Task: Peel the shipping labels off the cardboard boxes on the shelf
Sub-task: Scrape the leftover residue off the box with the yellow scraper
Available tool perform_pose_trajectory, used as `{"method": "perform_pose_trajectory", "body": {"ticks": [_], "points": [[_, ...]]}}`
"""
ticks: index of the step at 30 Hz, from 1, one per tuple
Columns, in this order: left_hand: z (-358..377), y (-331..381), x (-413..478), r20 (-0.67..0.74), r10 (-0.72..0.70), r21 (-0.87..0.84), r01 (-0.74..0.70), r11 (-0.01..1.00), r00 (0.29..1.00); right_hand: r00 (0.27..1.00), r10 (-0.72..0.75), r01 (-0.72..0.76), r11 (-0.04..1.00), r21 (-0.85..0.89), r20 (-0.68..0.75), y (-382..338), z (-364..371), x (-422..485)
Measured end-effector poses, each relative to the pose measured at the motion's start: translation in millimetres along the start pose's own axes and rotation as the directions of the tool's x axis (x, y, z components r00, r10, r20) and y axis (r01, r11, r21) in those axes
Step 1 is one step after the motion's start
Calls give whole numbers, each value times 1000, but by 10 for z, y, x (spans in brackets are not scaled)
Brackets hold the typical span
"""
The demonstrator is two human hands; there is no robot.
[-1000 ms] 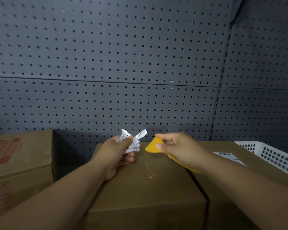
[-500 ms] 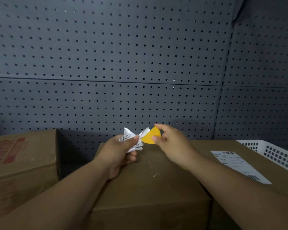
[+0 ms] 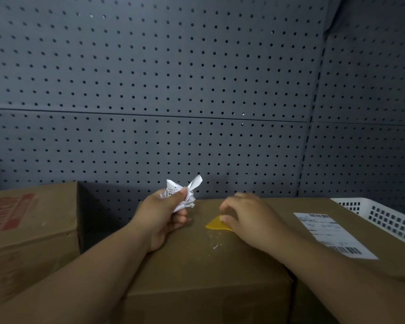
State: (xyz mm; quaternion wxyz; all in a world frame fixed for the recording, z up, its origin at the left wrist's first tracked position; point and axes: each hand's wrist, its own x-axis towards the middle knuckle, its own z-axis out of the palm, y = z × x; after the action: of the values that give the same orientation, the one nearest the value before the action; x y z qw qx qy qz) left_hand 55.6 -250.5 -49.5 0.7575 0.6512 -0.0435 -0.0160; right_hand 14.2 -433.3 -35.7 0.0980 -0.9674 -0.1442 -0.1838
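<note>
Pegboard wall (image 3: pixel 197 90) behind cardboard box (image 3: pixel 197 272); gap leftward

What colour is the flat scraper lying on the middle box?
The scraper is yellow-orange, seen best in the head view.

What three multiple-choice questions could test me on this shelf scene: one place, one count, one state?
1. Where is the yellow scraper? A. flat on the middle box B. held up in the air C. on the floor
2. How many labels are stuck flat on boxes? A. none B. one C. three
3. The white paper in the left hand is: A. flat B. crumpled C. rolled in a tube
1 A: it lies on the cardboard under the right hand. 2 B: only the right box bears a shipping label. 3 B: it is a creased wad.
</note>
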Motion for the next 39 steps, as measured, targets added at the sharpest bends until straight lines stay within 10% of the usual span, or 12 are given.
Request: {"method": "perform_pose_trajectory", "body": {"ticks": [5, 20, 26, 39], "points": [[10, 1, -7, 7, 3, -13, -3, 1000, 1000, 929, -276, 261, 961, 91, 246, -92, -179, -149], [6, 0, -8, 27, 13, 38, -14, 999, 1000, 864, -394, 472, 851, -232, 312, -278, -142, -78], [43, 9, -33, 39, 17, 99, -20, 995, 999, 978, -130, 146, 985, 88, -162, -311, -244, 267], [22, 30, -26, 66, -20, 64, 15, 998, 998, 962, -43, 98, 976, 194, -269, -324, 55, 467]]}}
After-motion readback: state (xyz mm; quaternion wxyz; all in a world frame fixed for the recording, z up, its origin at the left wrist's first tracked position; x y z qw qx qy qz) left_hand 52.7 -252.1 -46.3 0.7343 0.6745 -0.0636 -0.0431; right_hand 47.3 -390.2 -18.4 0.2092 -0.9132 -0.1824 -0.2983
